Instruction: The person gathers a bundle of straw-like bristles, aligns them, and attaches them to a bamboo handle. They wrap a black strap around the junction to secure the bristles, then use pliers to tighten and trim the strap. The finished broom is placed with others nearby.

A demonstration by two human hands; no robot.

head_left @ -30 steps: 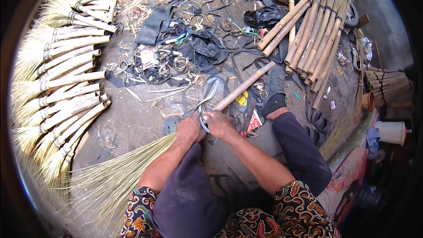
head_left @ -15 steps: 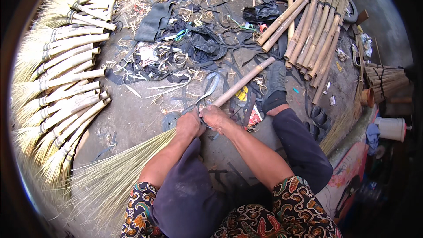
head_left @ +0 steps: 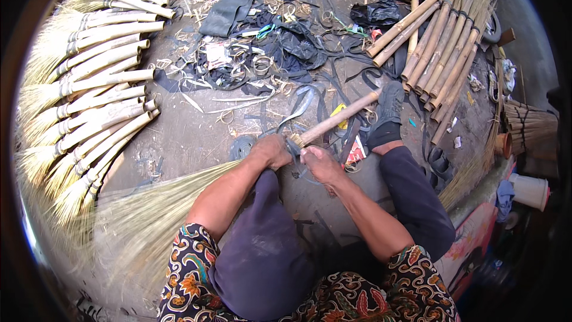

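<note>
A broom lies slantwise across my lap area, its straw bristles fanning to the lower left and its bamboo handle pointing to the upper right. My left hand is closed round the broom's neck, where bristles meet handle. A dark rubber strip wraps that neck beside my left fingers. Just right of the wrap, my right hand is closed in a pinch on the strip, which runs between the two hands. The handle's far end lies by my right shoe.
Many finished-looking brooms lie stacked at the left. More bamboo-handled brooms lean together at the upper right. Rubber scraps, black plastic and straw rings litter the far floor. A white bucket stands at the right.
My right hand has drawn away from my left, to the right and slightly down. The dark wrap at the broom's neck now shows between them. The whole view has shifted a little.
</note>
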